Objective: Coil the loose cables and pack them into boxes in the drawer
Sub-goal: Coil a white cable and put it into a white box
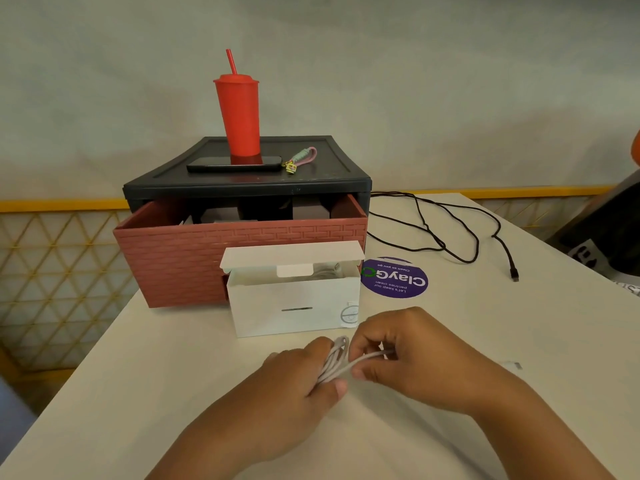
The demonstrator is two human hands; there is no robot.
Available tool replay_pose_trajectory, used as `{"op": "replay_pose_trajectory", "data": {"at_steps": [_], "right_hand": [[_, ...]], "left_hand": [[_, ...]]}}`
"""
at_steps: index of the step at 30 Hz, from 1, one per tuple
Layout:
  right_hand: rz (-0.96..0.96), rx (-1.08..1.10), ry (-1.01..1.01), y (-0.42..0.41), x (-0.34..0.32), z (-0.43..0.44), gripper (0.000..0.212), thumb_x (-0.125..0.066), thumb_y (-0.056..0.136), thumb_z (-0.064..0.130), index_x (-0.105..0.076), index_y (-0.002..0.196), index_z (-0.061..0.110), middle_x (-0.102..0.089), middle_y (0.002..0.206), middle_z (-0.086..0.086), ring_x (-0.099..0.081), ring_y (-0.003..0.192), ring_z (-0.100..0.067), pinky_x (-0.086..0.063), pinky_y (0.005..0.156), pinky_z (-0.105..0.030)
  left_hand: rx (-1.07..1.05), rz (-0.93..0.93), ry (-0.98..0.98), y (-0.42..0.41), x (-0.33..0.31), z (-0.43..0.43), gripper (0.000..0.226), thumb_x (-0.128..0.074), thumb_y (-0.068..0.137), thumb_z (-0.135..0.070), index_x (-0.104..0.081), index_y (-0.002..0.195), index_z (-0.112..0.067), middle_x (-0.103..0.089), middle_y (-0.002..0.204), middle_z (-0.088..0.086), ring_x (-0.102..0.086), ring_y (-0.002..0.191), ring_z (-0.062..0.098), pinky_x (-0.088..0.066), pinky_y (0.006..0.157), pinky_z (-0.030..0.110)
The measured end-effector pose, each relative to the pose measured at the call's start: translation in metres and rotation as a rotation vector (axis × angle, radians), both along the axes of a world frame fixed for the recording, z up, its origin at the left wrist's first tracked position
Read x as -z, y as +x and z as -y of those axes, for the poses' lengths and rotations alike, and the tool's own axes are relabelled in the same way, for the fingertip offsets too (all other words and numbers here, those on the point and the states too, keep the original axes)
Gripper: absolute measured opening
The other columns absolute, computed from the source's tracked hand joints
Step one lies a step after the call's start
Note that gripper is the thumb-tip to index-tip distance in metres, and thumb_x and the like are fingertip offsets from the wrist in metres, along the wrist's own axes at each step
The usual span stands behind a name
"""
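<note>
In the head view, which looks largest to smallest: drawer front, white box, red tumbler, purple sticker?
1. drawer front
2. white box, though nearer the camera
3. red tumbler and purple sticker: look alike, not ranked

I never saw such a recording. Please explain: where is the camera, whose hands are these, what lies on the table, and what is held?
No machine here: a person works with bare hands. The camera sits on the person's head and looks down. The left hand grips a white cable bundle; the right hand pinches one strand of it. On the table stand an open white box and a black cabinet with its red drawer pulled out. A black cable lies loose at the right. A red cup and a phone rest on the cabinet.
</note>
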State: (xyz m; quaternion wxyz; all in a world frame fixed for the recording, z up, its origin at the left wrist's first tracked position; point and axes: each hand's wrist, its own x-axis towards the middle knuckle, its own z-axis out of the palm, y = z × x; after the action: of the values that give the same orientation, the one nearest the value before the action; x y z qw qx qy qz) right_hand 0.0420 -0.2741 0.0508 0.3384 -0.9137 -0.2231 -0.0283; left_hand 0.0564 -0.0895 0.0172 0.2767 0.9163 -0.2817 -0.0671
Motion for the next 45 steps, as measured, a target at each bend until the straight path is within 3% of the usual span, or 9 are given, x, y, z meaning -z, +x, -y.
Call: {"op": "replay_pose_trajectory", "data": {"at_steps": [5,8,12,16,18,25,37,42,45], "right_hand": [[0.199,0.093,-0.146,0.009,0.004,0.011,0.008,-0.068,0.082,0.026,-0.074,0.085,0.021,-0.062,0.077,0.012,-0.056,0.075,-0.008,-0.046,0.065,-0.024],[0.449,0.163,-0.197,0.016,0.011,0.015,0.014,-0.068,0.071,0.024,-0.076,0.082,0.02,-0.065,0.076,0.008,-0.057,0.067,-0.01,-0.042,0.058,-0.021],[0.578,0.302,-0.175,0.023,0.018,0.019,0.019,-0.063,0.071,0.016,-0.076,0.085,0.018,-0.065,0.078,0.003,-0.06,0.067,-0.022,-0.045,0.057,-0.025],[0.367,0.332,0.151,0.021,0.014,0.012,0.018,-0.06,0.088,0.009,-0.073,0.096,0.019,-0.06,0.083,0.016,-0.056,0.08,0.001,-0.039,0.071,-0.005],[0.271,0.345,0.337,0.018,0.012,0.006,0.022,-0.059,0.087,0.006,-0.071,0.088,0.025,-0.062,0.07,0.023,-0.055,0.078,0.01,-0.039,0.07,-0.003],[-0.026,0.326,0.768,0.013,0.008,-0.009,0.026,-0.054,0.09,0.004,-0.067,0.078,0.024,-0.065,0.061,0.008,-0.059,0.056,-0.001,-0.052,0.058,-0.015],[-0.441,0.12,0.859,0.014,0.022,-0.024,0.019,-0.048,0.094,0.012,-0.066,0.089,0.017,-0.061,0.066,0.001,-0.056,0.058,-0.008,-0.05,0.058,-0.022],[-0.535,-0.027,0.864,0.013,0.025,-0.024,0.035,-0.047,0.084,0.047,-0.069,0.096,0.022,-0.064,0.067,0.005,-0.061,0.067,-0.008,-0.049,0.07,-0.023],[-0.542,-0.147,0.831,0.014,0.029,-0.027,0.039,-0.066,0.072,0.057,-0.069,0.093,0.025,-0.064,0.073,0.003,-0.061,0.073,-0.011,-0.05,0.075,-0.023]], "left_hand": [[-0.042,-0.16,-0.29,0.004,-0.003,-0.002,0.053,-0.046,0.064,-0.061,-0.058,0.089,-0.016,-0.061,0.088,0.011,-0.055,0.08,0.025,-0.045,0.075,0.041],[-0.075,-0.201,-0.579,0.003,-0.011,0.0,0.03,-0.058,0.059,-0.042,-0.06,0.067,-0.014,-0.047,0.057,-0.002,-0.042,0.056,0.009,-0.032,0.056,0.02],[-0.147,-0.346,-0.812,0.001,-0.021,-0.002,0.027,-0.06,0.049,-0.028,-0.049,0.057,-0.006,-0.024,0.044,-0.005,-0.019,0.04,0.008,-0.018,0.042,0.017],[-0.146,-0.483,-0.915,-0.003,-0.025,0.001,0.047,-0.059,0.039,-0.03,-0.051,0.072,0.002,-0.024,0.039,-0.006,-0.018,0.034,0.006,-0.014,0.04,0.019],[-0.145,-0.514,-0.924,-0.005,-0.024,0.004,0.039,-0.058,0.043,-0.025,-0.047,0.071,0.001,-0.026,0.037,-0.007,-0.019,0.033,0.006,-0.012,0.042,0.022],[-0.222,-0.626,-0.914,-0.005,-0.025,0.007,0.021,-0.051,0.072,-0.024,-0.05,0.061,-0.006,-0.022,0.038,-0.004,-0.015,0.034,0.008,-0.008,0.06,0.038],[-0.217,-0.675,-1.01,-0.004,-0.023,0.008,0.02,-0.055,0.066,-0.025,-0.049,0.06,-0.006,-0.02,0.039,-0.002,-0.015,0.033,0.008,-0.019,0.038,0.018],[-0.306,-0.576,-1.033,0.0,-0.02,0.009,0.033,-0.037,0.092,-0.016,-0.047,0.062,-0.005,-0.02,0.039,-0.002,-0.016,0.032,0.009,-0.022,0.037,0.018],[-0.346,-0.55,-1.03,-0.002,-0.02,0.01,0.033,-0.039,0.093,-0.018,-0.048,0.063,-0.005,-0.02,0.04,-0.002,-0.017,0.034,0.01,-0.02,0.043,0.023]]}}
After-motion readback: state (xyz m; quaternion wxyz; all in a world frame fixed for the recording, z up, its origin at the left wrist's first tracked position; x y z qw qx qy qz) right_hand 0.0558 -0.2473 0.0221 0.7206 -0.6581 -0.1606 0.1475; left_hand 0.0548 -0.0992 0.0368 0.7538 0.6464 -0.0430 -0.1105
